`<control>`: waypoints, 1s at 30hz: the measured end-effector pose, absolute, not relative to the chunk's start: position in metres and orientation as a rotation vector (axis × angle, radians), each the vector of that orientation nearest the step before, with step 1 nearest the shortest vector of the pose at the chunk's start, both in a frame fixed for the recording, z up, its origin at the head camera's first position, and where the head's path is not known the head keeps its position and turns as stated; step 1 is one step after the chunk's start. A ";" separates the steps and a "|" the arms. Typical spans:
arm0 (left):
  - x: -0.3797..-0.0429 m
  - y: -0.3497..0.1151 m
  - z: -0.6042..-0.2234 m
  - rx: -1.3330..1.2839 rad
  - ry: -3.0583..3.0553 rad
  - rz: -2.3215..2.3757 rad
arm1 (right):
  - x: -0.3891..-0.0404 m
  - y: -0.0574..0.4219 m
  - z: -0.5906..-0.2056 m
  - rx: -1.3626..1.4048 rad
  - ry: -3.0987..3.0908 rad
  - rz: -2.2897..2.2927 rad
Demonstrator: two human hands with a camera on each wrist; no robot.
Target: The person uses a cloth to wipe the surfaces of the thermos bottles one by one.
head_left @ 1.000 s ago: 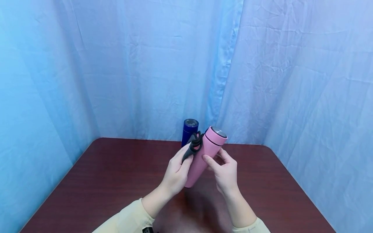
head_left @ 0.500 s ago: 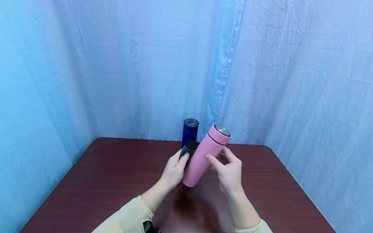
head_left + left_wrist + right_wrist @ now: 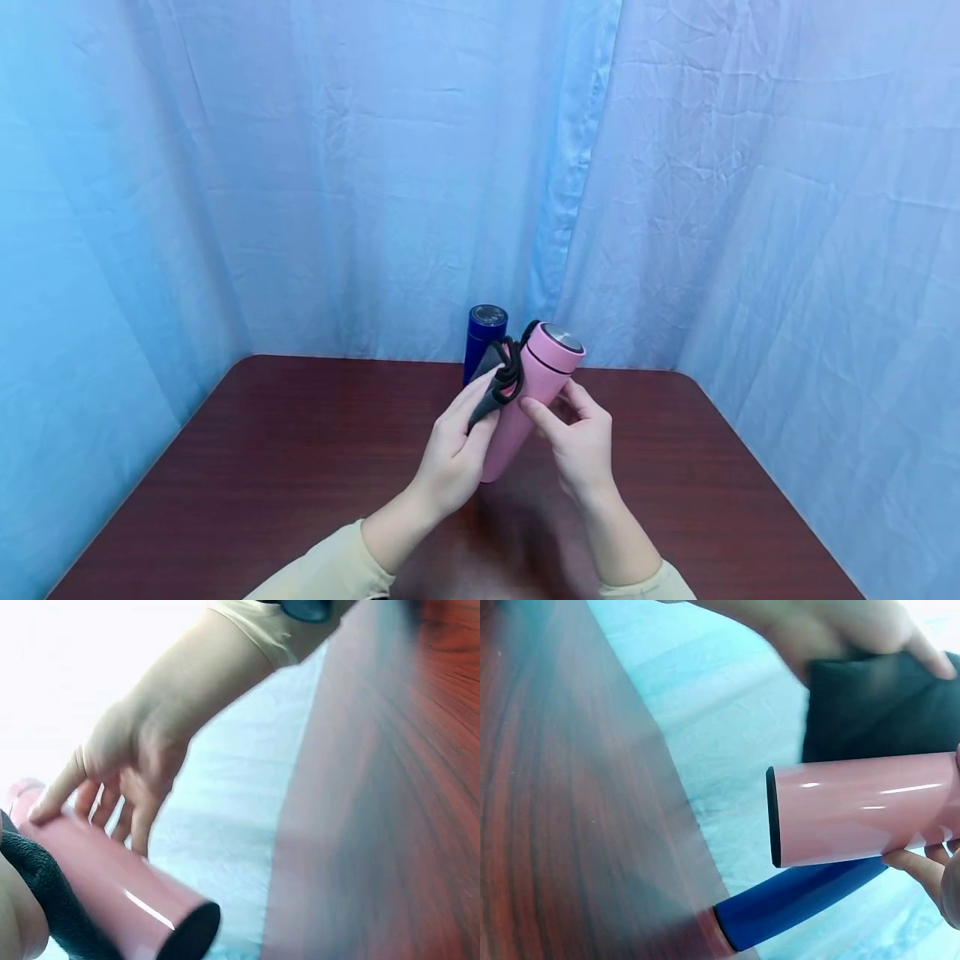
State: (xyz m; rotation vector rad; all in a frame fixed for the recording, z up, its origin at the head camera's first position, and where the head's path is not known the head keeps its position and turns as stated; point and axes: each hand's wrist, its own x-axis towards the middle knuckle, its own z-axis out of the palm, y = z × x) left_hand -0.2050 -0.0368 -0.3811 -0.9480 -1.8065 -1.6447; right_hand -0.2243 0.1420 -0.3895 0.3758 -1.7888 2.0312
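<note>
A pink thermos bottle [image 3: 543,367] with a steel-topped lid leans to the right above the table. My right hand [image 3: 585,446] holds it by the body below the lid, thumb on the near side. In my left hand [image 3: 452,454] is a folded dark grey cloth [image 3: 486,407], gripped between thumb and fingers and pressed to the bottle's left side near the lid. The left wrist view shows the bottle's dark base clear of the table, with the cloth [image 3: 45,881] along its side. From the right wrist, the cloth [image 3: 877,712] hangs flat against the pink body.
Behind my hands a dark blue thermos [image 3: 483,333] stands upright on the reddish-brown wooden table [image 3: 300,450], partly hidden by the cloth. Pale blue curtains [image 3: 405,183] enclose the table at the back and both sides.
The cloth first sat low on the bottle's left side half a second ago and is now up near the lid, bunched as it was a second ago. The bottle has shifted slightly left.
</note>
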 end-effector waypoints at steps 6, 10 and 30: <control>-0.219 -0.028 -0.371 -0.932 -1.787 -1.614 | -0.223 0.141 -0.389 0.384 -1.822 2.044; -0.230 -0.032 -0.374 -0.839 -1.910 -1.738 | -0.221 0.148 -0.383 0.428 -1.808 2.091; -0.222 -0.052 -0.365 -0.775 -2.165 -1.837 | -0.225 0.167 -0.379 0.818 -1.610 2.055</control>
